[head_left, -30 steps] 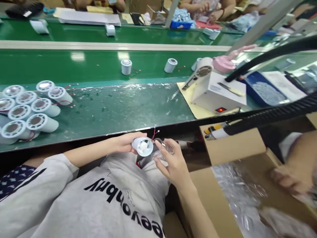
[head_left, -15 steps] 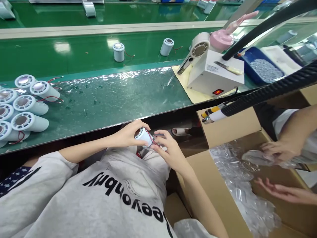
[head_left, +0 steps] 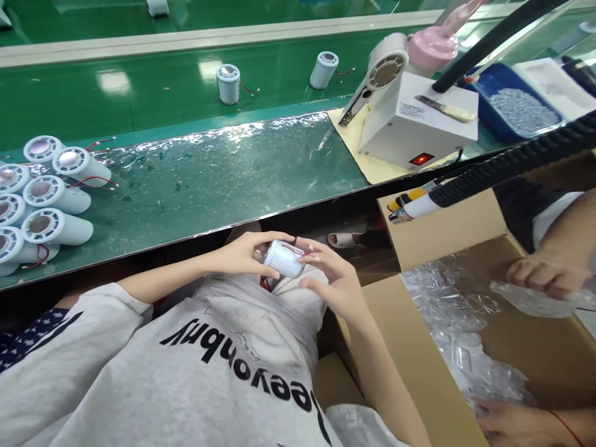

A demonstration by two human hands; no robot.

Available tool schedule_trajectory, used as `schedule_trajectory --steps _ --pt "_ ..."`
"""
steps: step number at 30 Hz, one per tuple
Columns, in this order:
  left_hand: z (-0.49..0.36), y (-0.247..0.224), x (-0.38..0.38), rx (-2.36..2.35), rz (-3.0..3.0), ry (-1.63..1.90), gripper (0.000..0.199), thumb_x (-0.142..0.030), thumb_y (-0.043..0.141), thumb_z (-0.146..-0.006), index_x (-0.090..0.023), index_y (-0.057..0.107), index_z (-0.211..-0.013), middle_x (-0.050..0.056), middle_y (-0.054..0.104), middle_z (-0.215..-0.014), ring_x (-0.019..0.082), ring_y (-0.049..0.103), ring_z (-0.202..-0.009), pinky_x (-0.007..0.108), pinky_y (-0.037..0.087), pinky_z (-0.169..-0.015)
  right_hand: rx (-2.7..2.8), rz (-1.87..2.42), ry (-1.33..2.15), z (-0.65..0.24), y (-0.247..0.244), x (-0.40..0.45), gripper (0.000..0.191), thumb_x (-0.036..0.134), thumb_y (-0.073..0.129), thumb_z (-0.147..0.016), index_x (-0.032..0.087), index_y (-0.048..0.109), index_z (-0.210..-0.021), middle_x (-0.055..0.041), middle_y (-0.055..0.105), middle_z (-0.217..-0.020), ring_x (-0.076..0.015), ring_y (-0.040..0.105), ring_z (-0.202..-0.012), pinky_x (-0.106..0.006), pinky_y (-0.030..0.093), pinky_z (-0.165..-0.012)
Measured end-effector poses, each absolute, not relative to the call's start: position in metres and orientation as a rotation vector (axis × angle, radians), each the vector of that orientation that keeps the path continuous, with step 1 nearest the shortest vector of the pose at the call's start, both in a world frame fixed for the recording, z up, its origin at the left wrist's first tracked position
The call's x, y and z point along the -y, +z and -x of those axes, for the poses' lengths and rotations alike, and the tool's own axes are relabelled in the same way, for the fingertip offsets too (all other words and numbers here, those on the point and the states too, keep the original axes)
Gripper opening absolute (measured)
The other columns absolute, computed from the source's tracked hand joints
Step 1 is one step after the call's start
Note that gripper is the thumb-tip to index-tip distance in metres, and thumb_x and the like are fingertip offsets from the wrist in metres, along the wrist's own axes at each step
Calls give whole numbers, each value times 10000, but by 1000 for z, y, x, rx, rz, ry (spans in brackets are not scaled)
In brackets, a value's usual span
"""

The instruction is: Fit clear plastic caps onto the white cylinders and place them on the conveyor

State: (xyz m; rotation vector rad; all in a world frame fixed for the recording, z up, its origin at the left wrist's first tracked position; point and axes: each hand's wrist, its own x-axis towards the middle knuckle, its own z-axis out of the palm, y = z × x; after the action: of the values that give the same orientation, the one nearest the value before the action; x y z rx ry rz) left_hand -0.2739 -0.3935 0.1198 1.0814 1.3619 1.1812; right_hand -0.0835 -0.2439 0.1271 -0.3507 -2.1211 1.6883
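In front of my lap, my left hand grips a light blue cylinder between thumb and fingers. The cylinder lies tilted on its side, and thin red wires run along its upper surface. My right hand is at the cylinder's right end, its fingertips touching near the wires. The right thumb stands away from the cylinder, so that hand is open. On the bench to the left lie several similar cylinders with slotted round ends and red wire leads.
Two cylinders stand on the green belt. A white box with a red-lit switch carries a small fan and a knife. Beyond is a blue tray. A co-worker's hands work over a carton of clear plastic pieces.
The cylinder has turned, so its slotted end no longer shows and its side faces up. My right thumb has moved off it. The co-worker's hands have shifted over the carton.
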Motion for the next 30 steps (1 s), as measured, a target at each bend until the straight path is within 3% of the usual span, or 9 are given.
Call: schedule_trajectory --steps 3,10,14,19,30 --pt "270 125 397 -1306 -898 1189 872 -379 891 -695 -193 538 -1470 154 680 -1304 204 707 -956 312 573 -800 2334 201 1327 77 125 248 391 261 857 -824 309 736 -1192 -78 710 -1335 -301 663 -1270 -461 570 -1061" --pt "272 137 402 -1370 -893 1092 905 -396 888 -680 -199 534 -1489 117 721 -1175 169 683 -837 299 547 -750 2335 77 1204 71 123 251 383 256 793 -895 286 659 -1253 -103 689 -1375 -294 662 -1284 -474 579 -1080" --pt "275 137 403 -1381 -1007 1115 869 -412 890 -692 -206 560 -1468 144 695 -1307 228 707 -983 326 565 -810 2311 135 1341 70 122 251 362 283 812 -879 270 673 -1213 -113 701 -1349 -311 643 -1309 -489 585 -1069" --pt "278 139 403 -1343 -1310 1188 740 -362 901 -716 -244 642 -1399 125 644 -1442 293 611 -1306 412 482 -1099 2189 244 1635 68 122 253 414 355 854 -837 269 672 -1199 -97 728 -1261 -286 681 -1234 -421 650 -947" --pt "278 142 404 -1336 -1417 1185 722 -357 879 -756 -262 626 -1426 122 614 -1486 310 573 -1372 462 425 -1185 1995 535 2091 71 137 254 500 434 908 -747 266 642 -1137 -69 710 -1152 -231 728 -1008 -354 661 -832"
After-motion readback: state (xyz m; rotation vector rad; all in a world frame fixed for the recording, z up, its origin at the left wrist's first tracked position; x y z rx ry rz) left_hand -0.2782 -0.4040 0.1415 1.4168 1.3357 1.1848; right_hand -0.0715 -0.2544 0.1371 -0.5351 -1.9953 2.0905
